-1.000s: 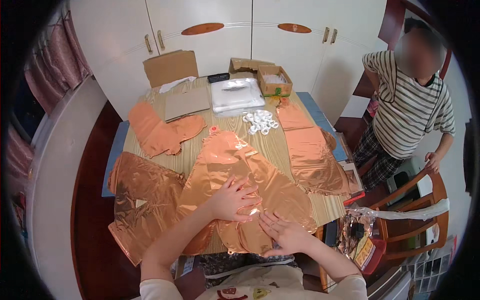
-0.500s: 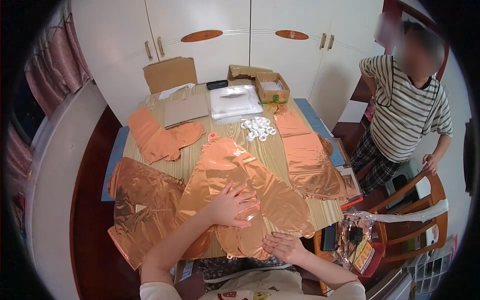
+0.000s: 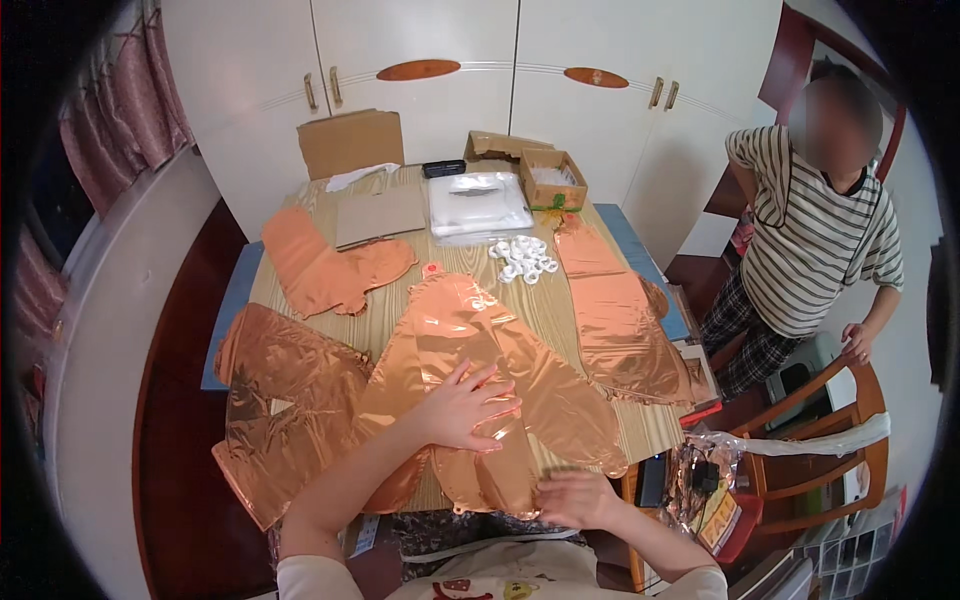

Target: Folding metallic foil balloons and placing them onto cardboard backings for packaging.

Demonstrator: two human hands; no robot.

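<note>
Filling the centre of the frame, the table (image 3: pixel 655 428) carries the middle foil piece (image 3: pixel 530 395), copper-coloured and lying flat down to the lower edge. Another foil piece (image 3: pixel 300 370) lies at lower left. The left hand (image 3: pixel 462 412) rests upon the middle one, fingers spread wide, holding nothing. The right hand (image 3: pixel 580 500) is blurred near its lower edge; I cannot tell its grip. Small white rings (image 3: pixel 523 260) sit above centre.

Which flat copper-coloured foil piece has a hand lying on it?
The large, splayed copper-coloured foil piece in the middle: the left hand lies flat on it; the others have none.
</note>
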